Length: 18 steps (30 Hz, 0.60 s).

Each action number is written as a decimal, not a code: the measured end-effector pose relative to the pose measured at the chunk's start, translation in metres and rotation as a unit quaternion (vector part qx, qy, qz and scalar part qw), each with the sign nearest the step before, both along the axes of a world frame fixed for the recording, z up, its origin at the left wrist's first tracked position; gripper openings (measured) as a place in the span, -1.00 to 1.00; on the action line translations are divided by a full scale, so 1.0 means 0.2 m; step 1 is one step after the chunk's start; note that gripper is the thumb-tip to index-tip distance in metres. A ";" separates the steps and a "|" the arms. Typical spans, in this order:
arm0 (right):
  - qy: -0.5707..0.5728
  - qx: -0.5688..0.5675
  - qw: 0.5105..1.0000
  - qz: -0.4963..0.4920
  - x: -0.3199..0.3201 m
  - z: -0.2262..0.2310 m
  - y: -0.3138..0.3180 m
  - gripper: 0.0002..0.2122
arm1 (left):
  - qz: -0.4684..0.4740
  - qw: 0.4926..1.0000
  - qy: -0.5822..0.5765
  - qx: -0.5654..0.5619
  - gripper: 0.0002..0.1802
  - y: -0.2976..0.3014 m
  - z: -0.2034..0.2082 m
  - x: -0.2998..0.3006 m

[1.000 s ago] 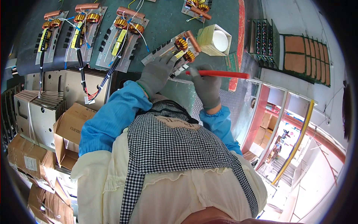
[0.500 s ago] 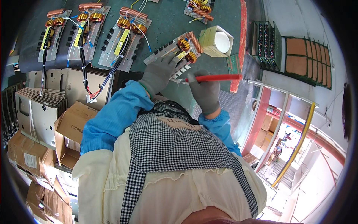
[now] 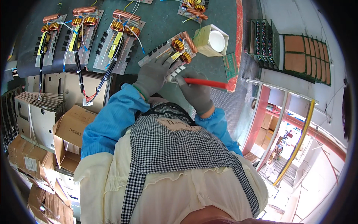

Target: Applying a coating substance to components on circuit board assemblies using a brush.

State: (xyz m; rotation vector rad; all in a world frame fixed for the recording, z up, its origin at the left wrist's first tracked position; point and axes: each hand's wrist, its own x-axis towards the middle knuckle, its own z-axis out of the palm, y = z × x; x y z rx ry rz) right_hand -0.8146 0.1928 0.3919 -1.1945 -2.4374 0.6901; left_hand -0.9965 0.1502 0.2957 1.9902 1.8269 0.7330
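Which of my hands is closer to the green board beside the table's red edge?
Right. The right hand, gripping a red tool, is below-left of the green board; the left hand is farther left.

On a dark green work table (image 3: 160,22), the grey-gloved left hand (image 3: 152,76) rests its fingers on a tilted grey circuit board (image 3: 147,59) bearing a ribbed copper coil (image 3: 189,42) and gold-and-black wound rings (image 3: 178,45). The grey-gloved right hand (image 3: 195,93) grips a long red rod-shaped handle (image 3: 207,83) beside the board's near edge. Just beyond stands a cream square-sided container (image 3: 202,40) with a round white opening, near a flat green panel (image 3: 231,65). Leftward, three similar grey boards (image 3: 112,41) trail black cable bundles (image 3: 78,59) over the table edge, above an open brown cardboard box (image 3: 76,121).
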 end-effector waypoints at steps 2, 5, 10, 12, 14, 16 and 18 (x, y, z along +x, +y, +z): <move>0.064 -0.072 0.992 -0.078 0.08 0.09 0.00 -0.86 | 0.020 1.000 0.012 0.017 -0.37 0.00 -0.01 0.02; 0.175 -0.087 0.958 -0.211 0.28 0.21 0.14 -0.90 | 0.052 0.998 0.017 -0.044 -0.37 0.04 0.08 0.06; 0.193 0.039 0.970 -0.140 0.41 0.36 0.59 -0.92 | 0.130 0.981 0.103 -0.097 -0.39 0.15 0.05 0.19; 0.096 0.111 0.988 -0.039 0.44 0.30 0.75 -0.90 | 0.140 0.973 0.145 -0.115 -0.41 0.16 0.03 0.21; 0.085 0.124 0.989 -0.009 0.45 0.23 0.86 -0.89 | 0.145 0.975 0.132 -0.103 -0.45 0.14 0.04 0.21; 0.078 0.132 0.988 0.030 0.43 0.19 0.92 -0.88 | 0.154 0.971 0.146 -0.112 -0.48 0.13 0.05 0.19; 0.028 0.171 0.982 0.071 0.42 0.16 0.96 -0.86 | 0.164 0.966 0.158 -0.124 -0.51 0.11 0.07 0.16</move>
